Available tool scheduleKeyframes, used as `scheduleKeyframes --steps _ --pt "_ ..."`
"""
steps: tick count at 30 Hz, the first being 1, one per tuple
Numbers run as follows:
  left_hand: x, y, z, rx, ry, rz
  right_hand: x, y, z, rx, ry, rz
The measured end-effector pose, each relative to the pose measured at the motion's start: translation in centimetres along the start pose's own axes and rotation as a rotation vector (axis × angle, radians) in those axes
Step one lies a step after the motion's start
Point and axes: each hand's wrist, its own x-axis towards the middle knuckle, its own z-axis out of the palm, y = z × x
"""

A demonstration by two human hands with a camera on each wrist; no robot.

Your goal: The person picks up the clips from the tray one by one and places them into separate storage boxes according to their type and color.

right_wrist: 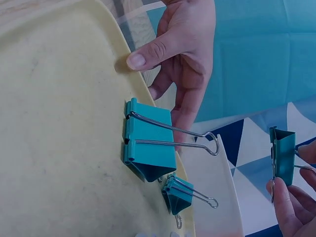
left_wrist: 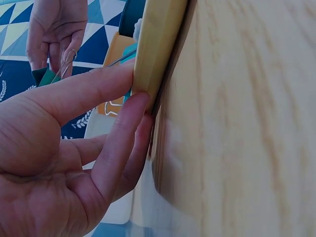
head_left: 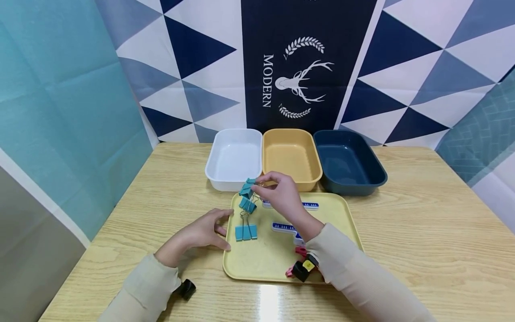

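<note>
My right hand [head_left: 279, 194] pinches a large teal binder clip [right_wrist: 284, 153] by its wire handles, above the far left corner of the yellow tray [head_left: 265, 264]. Below that hangs no hand: a small teal binder clip [right_wrist: 178, 193] and another large one [head_left: 246, 232] lie along the tray's left side, the large one with its wire handles pointing to the far side. My left hand [head_left: 205, 230] holds the tray's left rim, thumb on top of the edge and fingers at its outer side, as the right wrist view shows.
White [head_left: 235, 156], orange-yellow [head_left: 291, 156] and dark blue [head_left: 350, 165] bins stand side by side behind the tray. Blue-and-white pieces [head_left: 283, 227] and pink items [head_left: 300, 251] lie on the tray, partly hidden by the right arm. A patterned cloth [head_left: 201, 67] hangs behind the table.
</note>
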Motion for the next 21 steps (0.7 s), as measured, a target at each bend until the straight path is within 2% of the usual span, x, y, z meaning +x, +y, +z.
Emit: scheduleKeyframes --steps 10,21 --pt "-0.1 0.0 -0.1 -0.003 -0.008 0.020 0.9 -0.4 0.5 0.019 0.023 0.020" --pt "0.0 0.1 0.0 -0.003 0.008 0.001 2.3 0.1 1.1 -0.015 0.069 0.006"
